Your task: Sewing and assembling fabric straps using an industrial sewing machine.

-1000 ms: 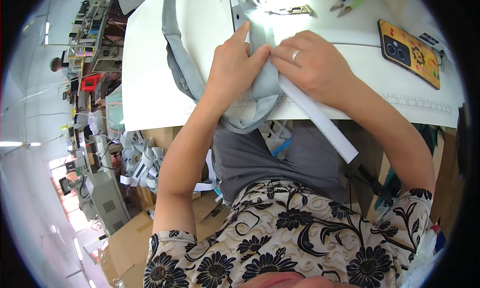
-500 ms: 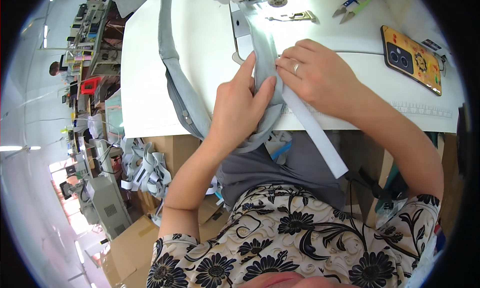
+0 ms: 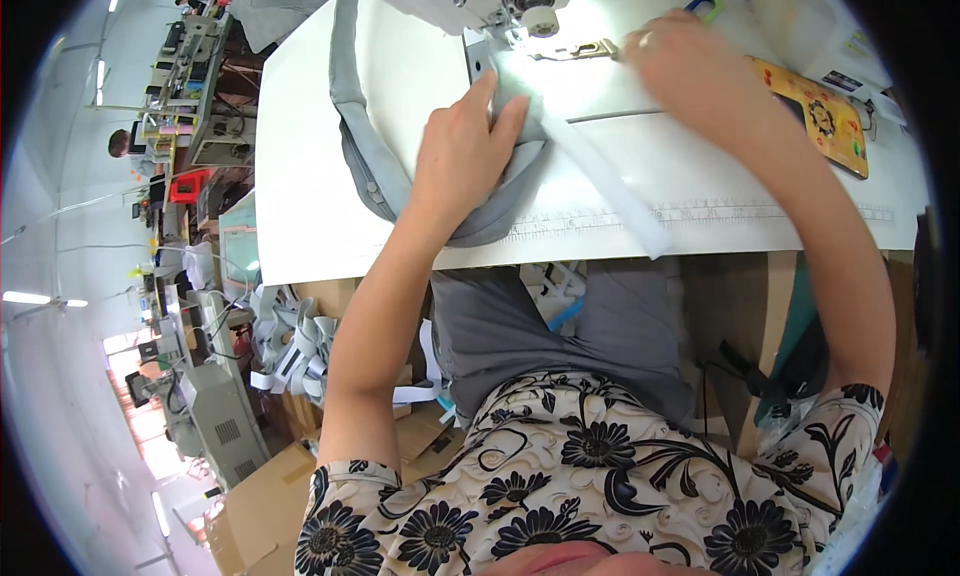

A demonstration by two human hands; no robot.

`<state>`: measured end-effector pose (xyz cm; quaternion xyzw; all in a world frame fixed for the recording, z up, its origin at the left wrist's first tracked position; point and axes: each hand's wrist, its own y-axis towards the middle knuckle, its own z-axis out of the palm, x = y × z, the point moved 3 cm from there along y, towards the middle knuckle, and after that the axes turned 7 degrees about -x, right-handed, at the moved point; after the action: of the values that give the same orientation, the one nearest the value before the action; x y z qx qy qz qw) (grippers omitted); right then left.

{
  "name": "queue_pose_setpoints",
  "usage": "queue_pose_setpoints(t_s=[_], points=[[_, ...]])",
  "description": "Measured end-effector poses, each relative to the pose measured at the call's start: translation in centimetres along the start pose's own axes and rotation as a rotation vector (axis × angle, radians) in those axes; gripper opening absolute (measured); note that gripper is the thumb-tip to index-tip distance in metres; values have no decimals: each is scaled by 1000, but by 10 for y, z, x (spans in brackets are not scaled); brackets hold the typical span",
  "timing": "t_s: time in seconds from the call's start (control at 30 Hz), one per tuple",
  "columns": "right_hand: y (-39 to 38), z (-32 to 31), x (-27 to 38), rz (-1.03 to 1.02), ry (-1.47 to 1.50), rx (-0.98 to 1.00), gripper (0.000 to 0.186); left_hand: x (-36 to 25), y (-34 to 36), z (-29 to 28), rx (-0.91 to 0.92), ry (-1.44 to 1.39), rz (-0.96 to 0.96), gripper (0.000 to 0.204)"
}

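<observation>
A grey fabric band (image 3: 372, 161), with what looks like a zip along one stretch, curves down the table's left side and under my left hand (image 3: 462, 151). That hand presses on the band just below the sewing machine (image 3: 525, 6), thumb and forefinger stretched apart; its other fingers are mostly hidden. A white strip (image 3: 605, 181) slants from the lit needle area towards the table's near edge, touched by neither hand. My right hand (image 3: 690, 71), smeared by motion, is raised off the fabric, beside thread snips (image 3: 706, 4) whose handle shows past it. Whether its fingers touch them I cannot tell.
Right of the needle lies a brass-coloured metal guide (image 3: 585, 51). A phone in a yellow patterned case (image 3: 835, 126) is partly behind my right forearm. A printed ruler scale (image 3: 720, 212) runs along the table's near edge. Grey and white strips (image 3: 295, 341) heap below left.
My right hand has left the white strip and moved up and right towards the snips. My left hand has slid slightly up with the grey band, and the strip's loose end has shifted up.
</observation>
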<state>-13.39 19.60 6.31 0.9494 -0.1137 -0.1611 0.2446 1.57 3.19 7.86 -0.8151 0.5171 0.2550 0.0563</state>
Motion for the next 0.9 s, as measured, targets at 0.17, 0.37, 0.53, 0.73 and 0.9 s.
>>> queue_pose_setpoints(t_s=[0.17,0.37,0.53,0.73,0.9], points=[[-8,13,-48,206,172,237,18,-39,-38,-13,-141,309,649,40],[6,-4,-41,-154,-136,230,32,-46,-38,-10,-214,-51,572,24],[-7,-22,-8,41,351,-140,20,-13,-26,-29,-278,-359,122,15],[-2,5,9,-64,334,-4,29,9,-32,-23,-197,-596,-2,16],[9,8,25,-113,340,-316,18,-2,-40,-19,-130,-571,86,16]])
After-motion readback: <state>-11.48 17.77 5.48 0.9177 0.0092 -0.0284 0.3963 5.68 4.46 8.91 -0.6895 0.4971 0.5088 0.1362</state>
